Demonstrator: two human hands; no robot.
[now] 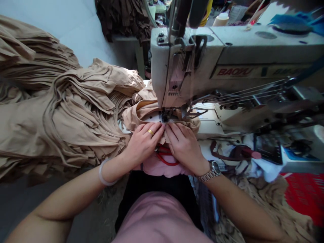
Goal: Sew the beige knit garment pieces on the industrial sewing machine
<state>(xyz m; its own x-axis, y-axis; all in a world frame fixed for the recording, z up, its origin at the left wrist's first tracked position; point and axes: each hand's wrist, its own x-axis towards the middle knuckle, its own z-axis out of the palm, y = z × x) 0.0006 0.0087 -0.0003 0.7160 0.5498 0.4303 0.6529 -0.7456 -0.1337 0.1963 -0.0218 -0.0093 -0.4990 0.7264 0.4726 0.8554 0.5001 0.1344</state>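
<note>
Left hand (144, 143): fingers pressed together, curled over the tan knit fabric (148, 114), apparently to hold its fold down.
Right hand (183, 147): fingers pressed together likewise, tips almost meeting the left's.
Fabric: bunched at the presser foot (165, 117) of the Baoyu sewing machine (253, 44), seemingly kept aligned there.
Pile: tan garments (83, 114) heaped left, within reach.

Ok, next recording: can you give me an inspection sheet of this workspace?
surface: cream bed of a BAOYU sewing machine.
job's things: beige fabric under the presser foot.
clutter: dark handheld device on white cloth, brown strap, red cord.
grippers: left hand, ringed, and right hand, wearing a watch, both on the fabric.
cables: nothing seen; threads run to the machine.
surroundings: stacked beige garments, brown bundle, red mesh crate.
</note>
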